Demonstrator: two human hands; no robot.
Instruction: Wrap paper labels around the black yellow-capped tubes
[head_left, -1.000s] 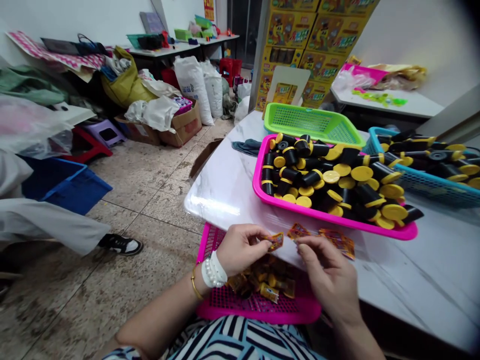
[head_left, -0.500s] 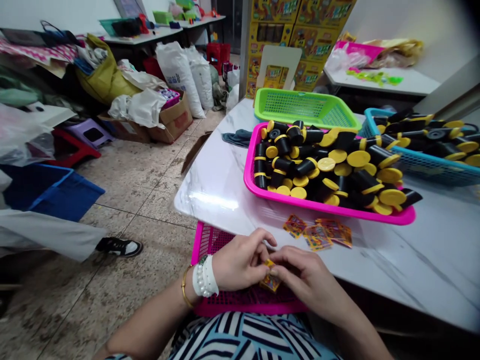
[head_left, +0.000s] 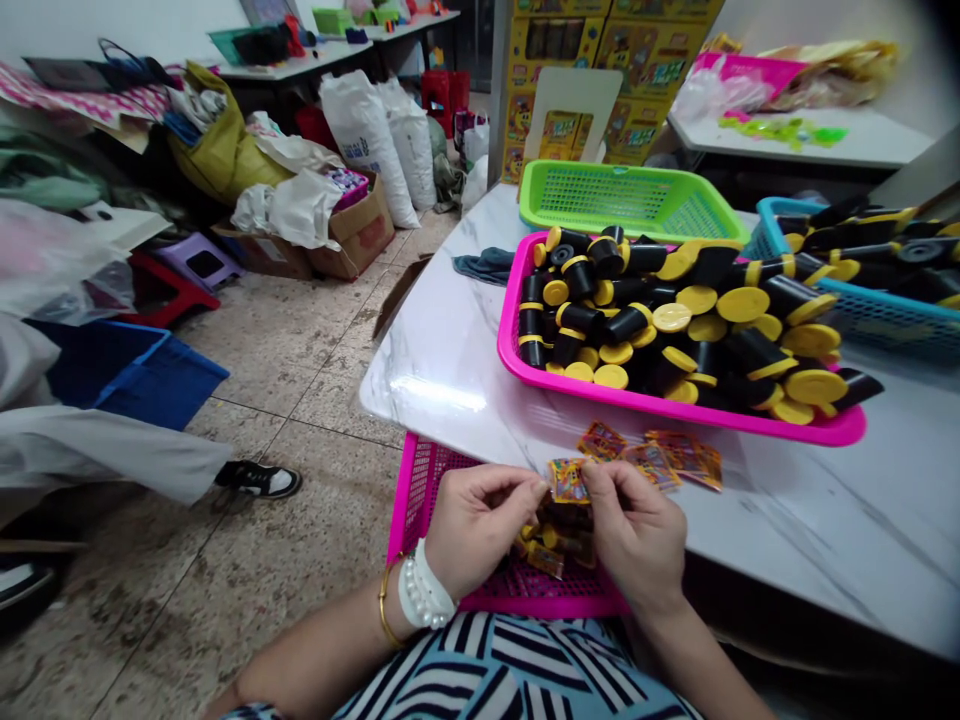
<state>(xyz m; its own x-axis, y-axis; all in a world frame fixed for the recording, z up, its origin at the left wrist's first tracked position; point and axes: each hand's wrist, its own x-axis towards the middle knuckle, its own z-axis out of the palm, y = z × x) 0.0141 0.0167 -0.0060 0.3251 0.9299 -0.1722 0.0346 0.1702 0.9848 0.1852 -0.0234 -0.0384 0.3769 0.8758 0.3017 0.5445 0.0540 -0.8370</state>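
A small orange printed film label (head_left: 568, 481) is stretched between my hands above the lower pink basket. My right hand (head_left: 634, 525) pinches its right edge between thumb and finger. My left hand (head_left: 484, 520) is closed in a pinch at the label's left edge. Several more printed labels (head_left: 679, 457) lie on the table just beyond my right hand. In the lower pink basket (head_left: 409, 510), below my hands, are yellow-capped pieces (head_left: 544, 550) with printed wraps, partly hidden by my fingers.
A pink basket (head_left: 675, 412) heaped with black, yellow-lidded containers stands on the marble-patterned table (head_left: 427, 350). Behind it are a green basket (head_left: 630, 205) and a blue basket (head_left: 900, 315). A dark cloth (head_left: 484, 265) lies left. Another person's leg (head_left: 112, 450) extends at far left.
Half a second ago my hands were together, low over the lower basket, at a small wrapped piece. Now they are raised and apart with a flat label between them, and the basket's contents show below.
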